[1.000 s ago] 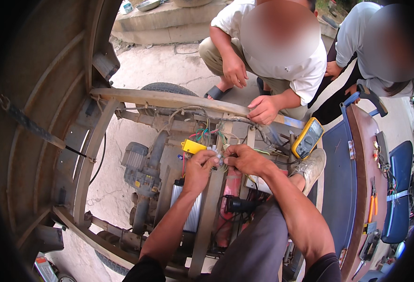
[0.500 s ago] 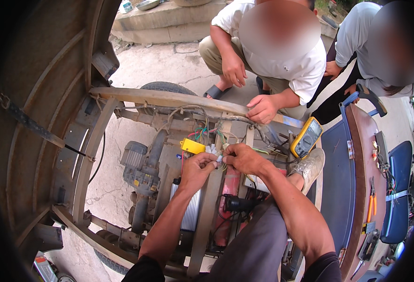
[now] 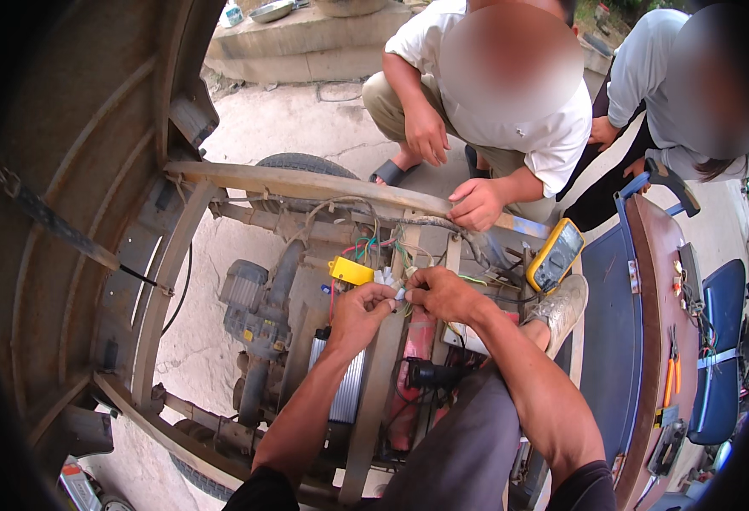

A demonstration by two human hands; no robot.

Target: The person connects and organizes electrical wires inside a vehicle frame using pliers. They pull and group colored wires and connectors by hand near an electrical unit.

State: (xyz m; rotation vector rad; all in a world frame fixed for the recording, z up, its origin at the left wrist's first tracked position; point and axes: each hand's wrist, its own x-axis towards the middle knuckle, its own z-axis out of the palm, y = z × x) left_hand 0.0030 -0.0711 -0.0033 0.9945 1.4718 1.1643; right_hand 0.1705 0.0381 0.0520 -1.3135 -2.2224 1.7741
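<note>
My left hand (image 3: pixel 361 317) and my right hand (image 3: pixel 444 295) meet over the middle of a metal vehicle frame (image 3: pixel 373 383). Between their fingertips is a small white wire connector (image 3: pixel 400 294), pinched from both sides; the fingers cover part of it. More pale plugs (image 3: pixel 383 276) cluster just beyond my left fingers. Beside them sits a yellow box (image 3: pixel 351 271) with leads coming off it. Thin green and red wires (image 3: pixel 364 247) bunch on the far side of my hands. Whether the connector's halves are joined is too small to tell.
A yellow multimeter (image 3: pixel 555 255) rests by my shoe (image 3: pixel 562 307). Across the frame, a co-worker's hand (image 3: pixel 477 204) lies on the rail; another person crouches at far right. Orange-handled pliers (image 3: pixel 672 368) lie on a brown panel (image 3: pixel 654 255). A finned silver box (image 3: pixel 347 387) and a motor (image 3: pixel 255 311) sit leftward.
</note>
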